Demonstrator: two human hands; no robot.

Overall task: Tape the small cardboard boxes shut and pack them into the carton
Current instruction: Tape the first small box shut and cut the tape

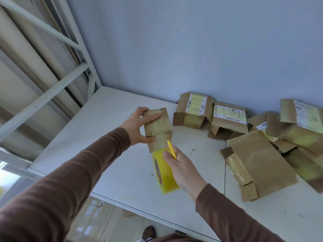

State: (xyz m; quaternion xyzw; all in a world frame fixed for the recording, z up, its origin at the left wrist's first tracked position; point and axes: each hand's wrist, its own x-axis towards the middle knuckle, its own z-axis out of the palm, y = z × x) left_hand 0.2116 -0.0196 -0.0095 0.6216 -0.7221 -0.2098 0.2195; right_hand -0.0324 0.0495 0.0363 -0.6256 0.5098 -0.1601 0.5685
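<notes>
A small cardboard box (160, 126), wrapped in clear tape, is held above the white table (108, 137). My left hand (138, 126) grips its left side, fingers over the top edge and thumb under. My right hand (181, 170) holds a roll of yellowish tape (163, 173) together with a thin yellow cutter (171, 148). A strip of tape runs from the roll up onto the box's near face. No packing carton can be told apart in the head view.
Several used cardboard boxes with shipping labels lie against the blue wall, one at the back (194, 109) and a heap at the right (262, 165). A white metal rack frame (57, 81) stands at the left. A shoe (148, 233) shows below the table's front edge.
</notes>
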